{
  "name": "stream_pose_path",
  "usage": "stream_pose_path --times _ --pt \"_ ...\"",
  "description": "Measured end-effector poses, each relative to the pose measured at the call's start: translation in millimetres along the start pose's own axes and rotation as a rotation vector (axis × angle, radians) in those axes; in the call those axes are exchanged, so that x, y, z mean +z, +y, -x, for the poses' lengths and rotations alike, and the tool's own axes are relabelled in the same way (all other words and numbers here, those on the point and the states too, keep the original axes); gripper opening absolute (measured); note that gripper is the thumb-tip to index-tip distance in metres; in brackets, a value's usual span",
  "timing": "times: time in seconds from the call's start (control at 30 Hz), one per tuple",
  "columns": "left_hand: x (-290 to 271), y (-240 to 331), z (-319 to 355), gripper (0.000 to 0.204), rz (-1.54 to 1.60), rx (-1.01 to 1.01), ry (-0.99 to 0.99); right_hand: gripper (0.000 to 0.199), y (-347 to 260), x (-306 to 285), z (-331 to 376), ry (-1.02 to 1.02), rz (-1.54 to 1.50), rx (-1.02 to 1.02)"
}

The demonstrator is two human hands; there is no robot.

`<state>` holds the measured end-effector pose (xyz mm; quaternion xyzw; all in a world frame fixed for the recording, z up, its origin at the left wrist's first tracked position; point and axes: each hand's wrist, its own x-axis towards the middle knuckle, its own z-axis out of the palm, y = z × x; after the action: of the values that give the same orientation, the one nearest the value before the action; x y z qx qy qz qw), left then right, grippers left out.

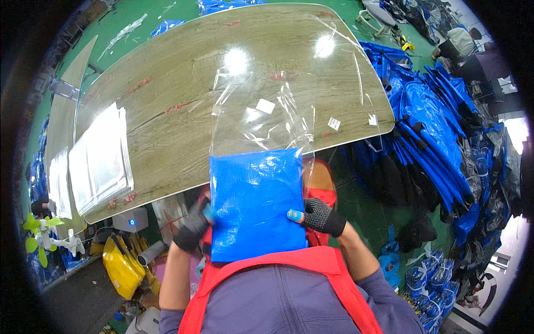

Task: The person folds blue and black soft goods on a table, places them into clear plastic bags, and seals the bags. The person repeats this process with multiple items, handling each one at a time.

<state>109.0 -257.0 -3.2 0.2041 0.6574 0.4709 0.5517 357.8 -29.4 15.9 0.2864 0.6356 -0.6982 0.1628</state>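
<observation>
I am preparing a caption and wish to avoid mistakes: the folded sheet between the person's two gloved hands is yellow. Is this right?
Only the colour is wrong: the folded sheet between the gloved left hand and right hand is blue, as the head view shows.

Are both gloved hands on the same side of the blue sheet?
No, the folded blue sheet has the left hand at its left edge, the right hand at its right.

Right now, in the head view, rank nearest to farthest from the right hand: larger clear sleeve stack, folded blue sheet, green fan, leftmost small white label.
1. Folded blue sheet: touching the right hand.
2. Small white label: ahead, on the table.
3. Larger clear sleeve stack: left, same table.
4. Green fan: far left.
</observation>
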Motion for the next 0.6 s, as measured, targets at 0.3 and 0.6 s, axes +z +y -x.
stream_pose_path --times 0.3,0.6 --pt "40.0 11.6 44.2 0.094 0.194 -0.043 -0.080 0.091 4.0 26.0 15.2 0.178 -0.161 -0.163" --pt "7.5 17.5 6.1 0.069 0.393 0.232 0.084 0.083 -1.3 -3.5 22.4 -0.362 -0.247 -0.121"
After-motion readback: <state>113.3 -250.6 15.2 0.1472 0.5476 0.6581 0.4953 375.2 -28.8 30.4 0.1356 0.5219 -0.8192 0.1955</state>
